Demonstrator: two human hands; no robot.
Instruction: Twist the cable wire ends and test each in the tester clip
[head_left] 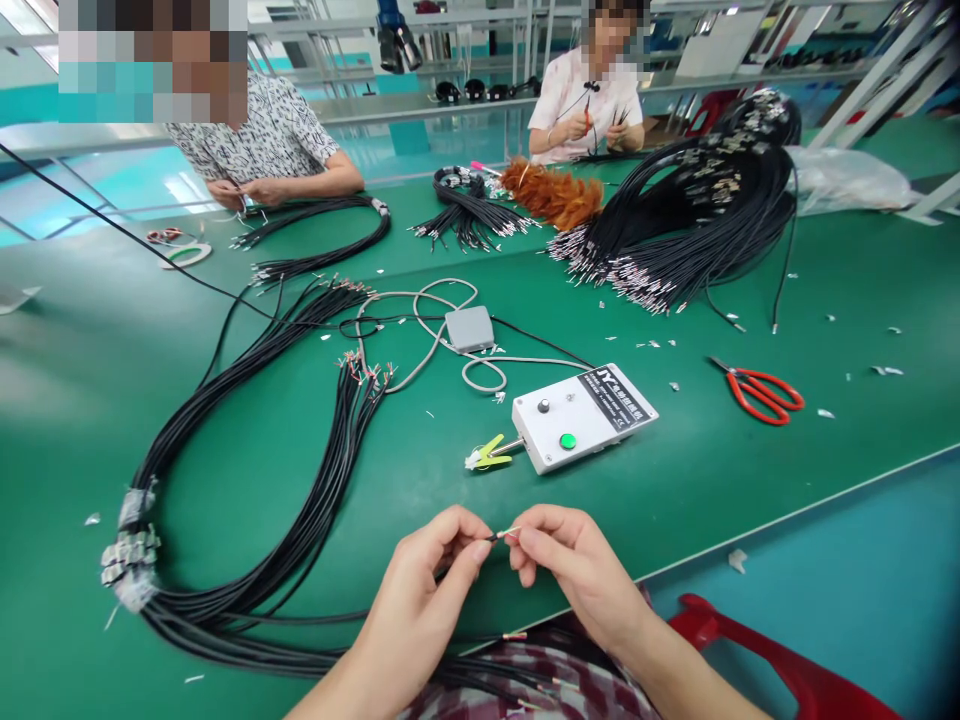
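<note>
Close to the table's front edge, my left hand pinches the end of a black cable. Thin inner wires, one of them pale, stick out of that end, and my right hand grips them between thumb and forefinger. A large bundle of black cables curves round on my left, taped at its bend, with some ends lying across my lap. Just beyond my hands sits a white control box with a green button and a yellow-green twisting head on its shaft.
Red-handled scissors-like cutters lie to the right. A grey box with looped cords is behind the control box. Further back are a large cable heap, a brown feather duster and two people handling cables. A red stool stands lower right.
</note>
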